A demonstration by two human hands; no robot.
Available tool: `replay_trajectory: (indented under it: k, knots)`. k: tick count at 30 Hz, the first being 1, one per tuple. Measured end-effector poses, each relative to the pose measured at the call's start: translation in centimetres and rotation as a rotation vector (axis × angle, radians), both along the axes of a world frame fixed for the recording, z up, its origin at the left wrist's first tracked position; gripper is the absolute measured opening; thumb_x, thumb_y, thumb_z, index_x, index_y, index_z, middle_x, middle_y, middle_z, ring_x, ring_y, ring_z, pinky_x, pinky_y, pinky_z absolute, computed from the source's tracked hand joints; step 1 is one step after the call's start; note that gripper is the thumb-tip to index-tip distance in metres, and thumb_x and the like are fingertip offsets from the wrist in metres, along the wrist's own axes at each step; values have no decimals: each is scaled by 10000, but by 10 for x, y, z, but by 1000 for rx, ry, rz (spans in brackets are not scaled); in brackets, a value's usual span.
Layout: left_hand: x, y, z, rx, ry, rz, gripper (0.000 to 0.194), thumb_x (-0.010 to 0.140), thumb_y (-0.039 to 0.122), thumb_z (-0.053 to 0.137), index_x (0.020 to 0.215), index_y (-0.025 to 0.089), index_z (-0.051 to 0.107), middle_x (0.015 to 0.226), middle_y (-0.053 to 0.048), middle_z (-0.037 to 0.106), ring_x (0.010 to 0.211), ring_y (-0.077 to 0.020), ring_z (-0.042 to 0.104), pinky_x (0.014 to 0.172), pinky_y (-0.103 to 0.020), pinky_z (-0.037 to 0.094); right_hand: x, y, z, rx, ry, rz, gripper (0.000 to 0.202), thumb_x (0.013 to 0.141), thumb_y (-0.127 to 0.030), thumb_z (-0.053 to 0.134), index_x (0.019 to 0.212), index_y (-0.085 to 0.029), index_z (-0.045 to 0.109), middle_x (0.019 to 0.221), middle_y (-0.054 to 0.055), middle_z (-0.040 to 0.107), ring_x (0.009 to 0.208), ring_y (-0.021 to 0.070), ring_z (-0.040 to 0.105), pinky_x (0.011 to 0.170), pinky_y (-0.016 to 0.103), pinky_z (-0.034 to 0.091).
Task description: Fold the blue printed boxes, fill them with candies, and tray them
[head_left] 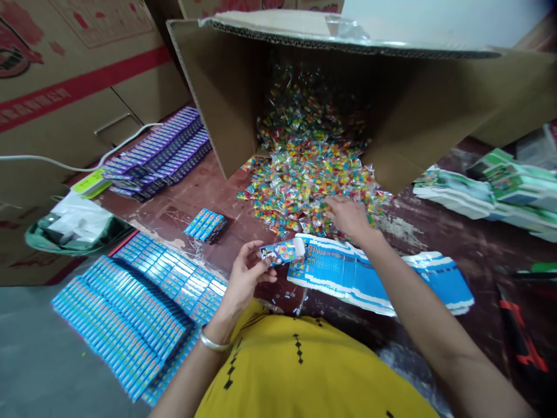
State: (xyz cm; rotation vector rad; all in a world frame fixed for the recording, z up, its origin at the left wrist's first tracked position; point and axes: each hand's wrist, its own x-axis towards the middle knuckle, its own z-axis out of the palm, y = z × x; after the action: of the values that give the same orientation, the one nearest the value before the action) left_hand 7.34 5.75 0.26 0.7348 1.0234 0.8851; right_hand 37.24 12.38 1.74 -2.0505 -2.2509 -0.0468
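Observation:
My left hand (250, 271) holds a small blue printed box (281, 253) between thumb and fingers, its white end flap open toward the right. My right hand (347, 216) reaches to the near edge of a heap of clear packets filled with colourful candies (300, 180); its fingertips are among the packets, and what they grip is too small to make out. The heap spills from a large cardboard box (230, 98) lying open toward me. Under my right forearm lies a fanned row of flat blue cartons (339, 270).
Rows of blue boxes (126, 319) fill the left front, with a small stack of them (205, 225) nearer the middle. Purple boxes (161, 154) stand back left, beside a green power strip (91, 183). Green-white cartons (500, 188) and a red-black cutter (520, 337) lie right.

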Motion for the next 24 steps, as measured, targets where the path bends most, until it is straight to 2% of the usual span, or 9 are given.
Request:
replay_trajectory:
  k: [2, 4, 7, 10, 12, 15, 19, 24]
  knots:
    - [-1, 0, 1, -32, -23, -39, 536, 743, 284, 733, 1214, 213, 488, 908, -5, 610, 653, -139, 670, 635, -323, 595, 3, 1, 2, 34, 34, -1, 112, 885, -220, 569, 927, -219, 673, 988, 82, 696, 909, 247, 633, 675, 316, 427]
    - [-1, -1, -2, -38, -17, -71, 466, 762, 288, 712, 1183, 184, 539, 959, -38, 637, 755, -159, 680, 720, -327, 584, 4, -1, 8, 140, 166, -18, 95, 882, -256, 589, 837, -213, 662, 908, 66, 690, 820, 220, 632, 659, 310, 422]
    - [3, -2, -10, 23, 57, -109, 320, 756, 284, 723, 1028, 161, 608, 948, -36, 658, 811, -138, 637, 754, -264, 537, -10, -11, 26, 331, 570, -118, 136, 863, -327, 633, 794, -211, 620, 725, 21, 649, 643, 173, 604, 591, 294, 431]
    - [10, -4, -16, 84, 99, -147, 262, 745, 273, 737, 941, 162, 604, 912, -17, 657, 806, -124, 599, 751, -234, 494, -39, -28, 46, 326, 1023, -138, 168, 844, -360, 661, 797, -217, 588, 656, -5, 618, 548, 147, 579, 497, 268, 438]
    - [15, -6, -16, 124, 106, -161, 258, 752, 275, 736, 937, 163, 595, 926, -20, 652, 846, -136, 594, 786, -245, 482, -60, -39, 55, 268, 1171, -101, 145, 842, -344, 666, 825, -218, 597, 657, -6, 623, 539, 143, 585, 472, 261, 449]
    - [19, -8, -12, 192, 116, -180, 257, 765, 271, 728, 954, 165, 590, 954, -29, 652, 891, -150, 594, 824, -255, 467, -81, -48, 56, 251, 1179, -77, 113, 849, -315, 658, 822, -216, 612, 639, -14, 616, 542, 137, 589, 485, 258, 464]
    - [22, -11, -4, 196, 70, -201, 311, 761, 254, 741, 1015, 171, 581, 1002, -40, 662, 905, -153, 604, 840, -258, 464, -92, -50, 44, 272, 984, 3, 61, 856, -261, 645, 814, -215, 644, 715, -8, 654, 612, 136, 608, 584, 273, 485]
    - [27, -11, 4, 237, 60, -204, 311, 822, 320, 687, 1084, 164, 623, 1049, -60, 686, 945, -180, 622, 869, -279, 473, -99, -53, 34, 239, 765, 114, 67, 851, -221, 643, 791, -225, 673, 836, 25, 652, 842, 192, 623, 793, 336, 494]
